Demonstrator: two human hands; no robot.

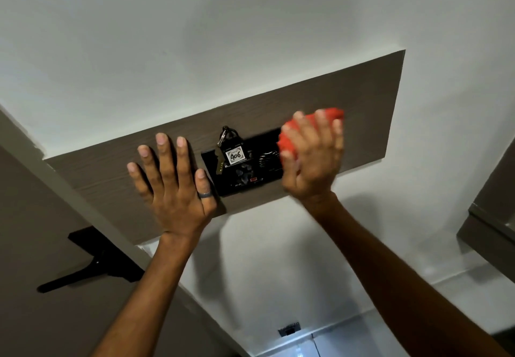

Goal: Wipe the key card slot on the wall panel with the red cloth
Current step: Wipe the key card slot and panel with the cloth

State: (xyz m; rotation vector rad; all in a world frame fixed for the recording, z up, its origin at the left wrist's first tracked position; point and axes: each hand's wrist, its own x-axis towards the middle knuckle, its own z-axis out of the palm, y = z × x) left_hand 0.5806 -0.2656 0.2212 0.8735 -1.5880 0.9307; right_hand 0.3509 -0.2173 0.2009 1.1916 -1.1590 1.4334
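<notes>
The danger here is the key tag [235, 156] marked 406, hanging with its key [219, 161] from the key card slot [231, 145] at the upper left of the black wall panel [245, 172]; a sweep of the red cloth [289, 140] leftward across the panel could, I'd judge, snag the ring and tug the tag out of the slot, or drag over the dial [267, 158] beside it. The cloth sits bunched at the panel's right edge, spilling onto the wooden board [362, 105] that carries it, so the slot itself looks not yet reached. The right hand [309, 158] is raised with the wrist below and the fingers curled tight around the wad, pressing it to the surface; it is blurred, so exact contact is hard to call. The left hand [172, 184] lies flat on the board just left of the panel, fingers spread and pointing up, thumb with a dark ring [204, 194] close to the panel's left edge, gripping nothing
</notes>
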